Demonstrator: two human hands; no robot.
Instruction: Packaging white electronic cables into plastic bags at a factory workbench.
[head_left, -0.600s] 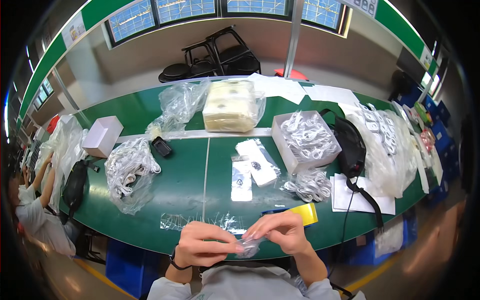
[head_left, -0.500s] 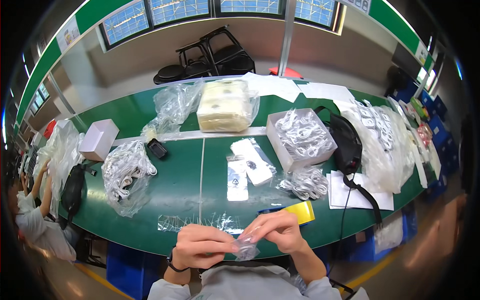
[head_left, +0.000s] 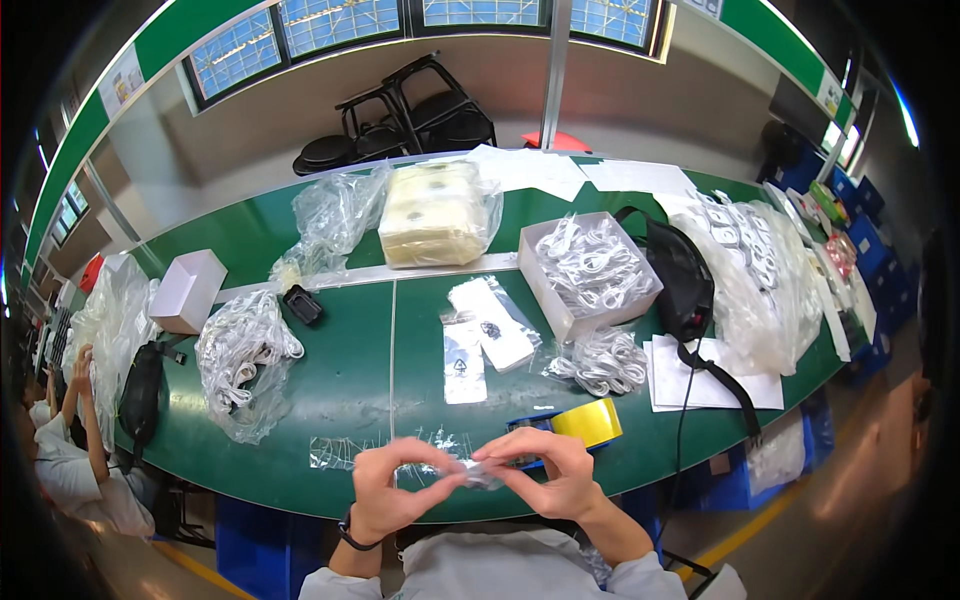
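Between my two hands is a small clear plastic bag (head_left: 482, 477), pinched at its sides just over the near edge of the green table (head_left: 350, 380). My left hand (head_left: 400, 488) grips it with thumb and fingertips, and my right hand (head_left: 553, 474) does the same from the other side. What the bag contains is too blurred to make out. Just beyond my right hand lies a blue tape dispenser with a yellow roll (head_left: 588, 424). A shiny clear strip (head_left: 345, 453) lies flat beyond my left hand.
Flat clear bags (head_left: 464, 362) lie mid-table. A white box (head_left: 545, 290) full of white cables stands right of them, beside coiled cables (head_left: 610, 362). A bagged cable heap (head_left: 240, 360) sits left. Black pouches (head_left: 680, 280) and plastic-wrapped stacks (head_left: 430, 215) surround these. A co-worker (head_left: 75, 455) sits far left.
Both hands have shifted their hold on the small bag: the fingers now arch, with fingertips pinching its sides. The bag has risen slightly and no longer hangs down. The view has shifted a little.
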